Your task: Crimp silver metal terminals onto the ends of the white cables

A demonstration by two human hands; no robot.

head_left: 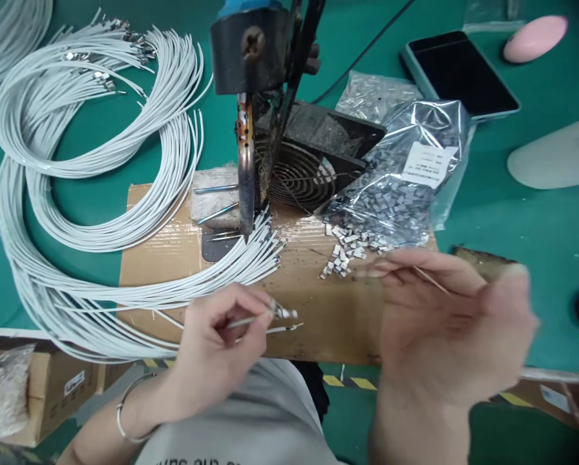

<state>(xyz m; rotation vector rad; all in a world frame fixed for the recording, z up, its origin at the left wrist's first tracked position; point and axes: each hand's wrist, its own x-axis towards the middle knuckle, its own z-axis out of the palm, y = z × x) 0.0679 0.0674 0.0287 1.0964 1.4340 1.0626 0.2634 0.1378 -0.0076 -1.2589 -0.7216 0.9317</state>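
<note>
My left hand (226, 349) pinches a white wire (241, 321) between thumb and fingers. A small metal terminal (285, 313) shows just past the fingertips, and another wire end lies under it. My right hand (454, 316) is raised at the right, palm up and smeared by motion. A thin silvery wire (432, 279) runs across its curled fingers. Above my left hand, a soldering iron (245, 168) hangs tip down in a clamp. Its tip is over a bundle of white wires (221, 268) with stripped ends. Loose metal terminals (342, 248) lie between the iron and my right hand.
A cardboard sheet (338, 323) covers the work spot. Behind it stand a fan (299, 174) and a plastic bag of terminals (396, 187). Coiled white wires (37, 161) fill the left. At the right are a phone (459, 71), a pink oval object (536, 39) and a white cup (556, 155).
</note>
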